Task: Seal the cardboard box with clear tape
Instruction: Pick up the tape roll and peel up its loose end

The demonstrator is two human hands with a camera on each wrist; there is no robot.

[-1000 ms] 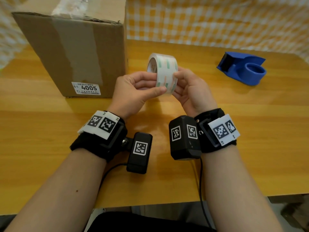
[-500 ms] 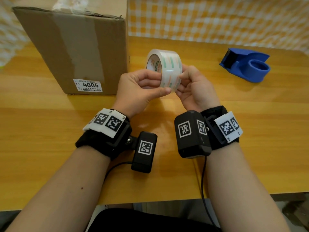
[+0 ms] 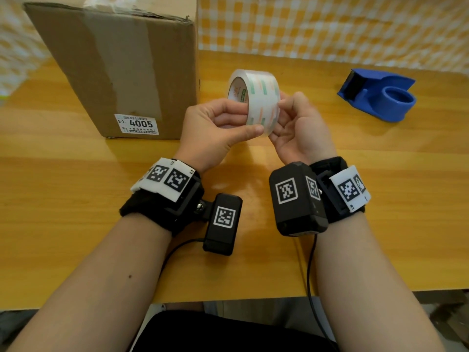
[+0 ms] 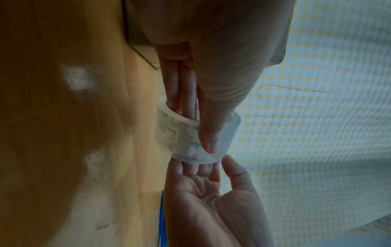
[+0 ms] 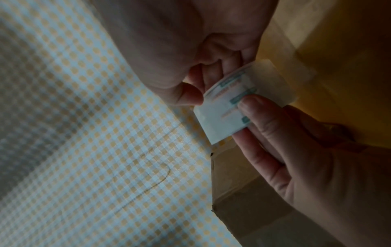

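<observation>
The roll of clear tape (image 3: 258,97) is held upright above the wooden table (image 3: 76,199), just right of the cardboard box (image 3: 121,67). My left hand (image 3: 250,120) grips it, fingers inside the core and thumb pressing the outer face. My right hand (image 3: 279,115) holds the roll's right side, thumb at its edge and fingers curled behind. The left wrist view shows the roll (image 4: 180,133) with the left thumb (image 4: 208,145) across it. In the right wrist view the roll (image 5: 228,108) sits between both thumbs. A strip of old tape runs down the box's front, above a label reading 4005.
A blue tape dispenser (image 3: 378,97) stands on the table at the right, apart from my hands. A yellow-and-white checked cloth (image 3: 330,26) hangs behind the table. The table's near edge (image 3: 355,293) runs below my forearms.
Both hands have kept hold of the roll, which sits slightly higher and is turned a little, so more of its left open side shows. The box and dispenser have not moved.
</observation>
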